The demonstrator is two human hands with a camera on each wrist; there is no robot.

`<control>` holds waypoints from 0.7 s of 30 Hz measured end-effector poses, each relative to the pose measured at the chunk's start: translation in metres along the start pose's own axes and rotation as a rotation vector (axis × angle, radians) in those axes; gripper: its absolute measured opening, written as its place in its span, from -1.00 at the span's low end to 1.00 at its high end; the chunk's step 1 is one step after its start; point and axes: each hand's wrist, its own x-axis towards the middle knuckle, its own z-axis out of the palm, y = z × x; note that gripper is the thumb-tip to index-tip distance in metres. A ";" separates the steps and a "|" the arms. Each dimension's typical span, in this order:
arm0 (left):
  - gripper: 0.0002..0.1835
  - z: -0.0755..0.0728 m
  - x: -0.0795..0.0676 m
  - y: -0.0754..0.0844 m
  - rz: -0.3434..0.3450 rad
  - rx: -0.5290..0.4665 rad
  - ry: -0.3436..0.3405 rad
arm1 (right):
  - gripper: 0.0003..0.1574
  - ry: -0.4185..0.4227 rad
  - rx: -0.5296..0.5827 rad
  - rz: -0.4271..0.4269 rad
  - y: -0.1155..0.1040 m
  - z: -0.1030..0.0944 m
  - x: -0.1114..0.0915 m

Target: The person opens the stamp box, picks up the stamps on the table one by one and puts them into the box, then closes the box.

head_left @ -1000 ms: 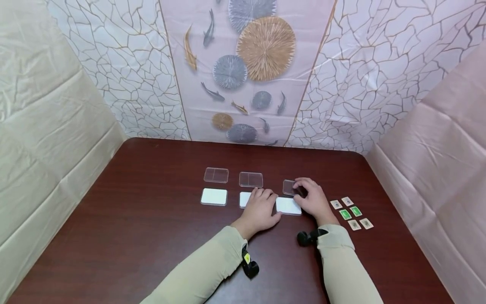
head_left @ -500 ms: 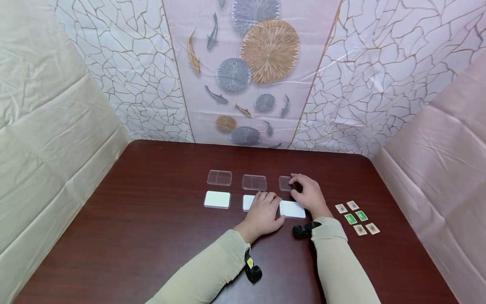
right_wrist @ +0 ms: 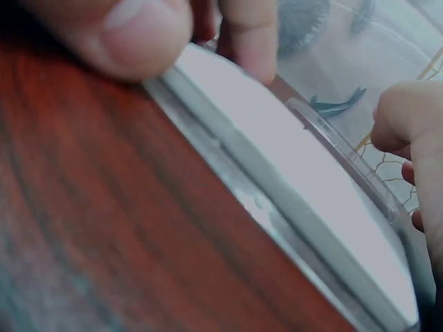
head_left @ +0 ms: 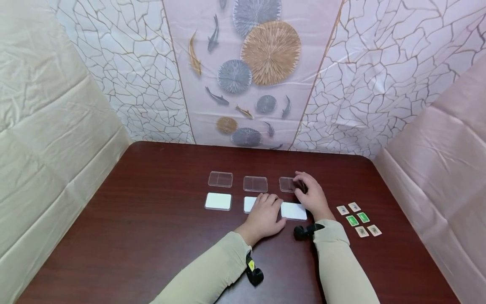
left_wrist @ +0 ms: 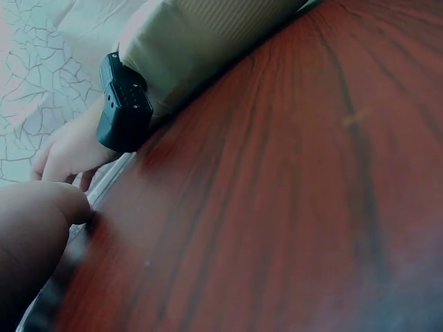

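In the head view, a white block, like a card stack, in a clear plastic case (head_left: 293,211) lies on the table. My left hand (head_left: 263,216) grips its left end; the right wrist view shows the thumb on the near edge and a finger (right_wrist: 250,41) on the far edge. Just beyond it lies a clear, flat plastic lid (head_left: 286,184), its right end between the thumb and curled fingers of my right hand (head_left: 313,197). Part of a middle white-filled case (head_left: 249,204) shows behind my left hand. The left wrist view shows mostly wood and my left thumb (left_wrist: 41,214).
Further left lies a white-filled case (head_left: 218,201). Two more clear lids, a middle one (head_left: 255,184) and a left one (head_left: 220,179), lie behind the cases. Several small cards, beige ones (head_left: 343,210) and green ones (head_left: 352,220), lie right of my right hand.
The right hand has slid the clear lid a little away and to the left, then shifted slightly right. The left hand has stayed at the white-filled case. The head view has tilted slightly.
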 end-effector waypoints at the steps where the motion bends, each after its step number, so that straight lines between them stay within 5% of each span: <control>1: -0.39 0.000 0.000 0.000 0.002 -0.011 0.004 | -0.66 0.024 0.009 0.001 0.000 0.000 -0.001; 10: -0.49 -0.007 0.002 -0.010 -0.084 -0.056 0.159 | -0.66 0.190 0.132 0.084 -0.013 -0.001 -0.015; 15: -0.38 -0.006 0.002 -0.011 -0.132 -0.040 0.111 | -0.68 0.201 0.124 0.144 -0.022 -0.003 -0.026; 21: -0.28 -0.008 0.003 -0.018 -0.202 -0.030 0.034 | -0.68 0.154 0.125 0.106 -0.028 -0.001 -0.032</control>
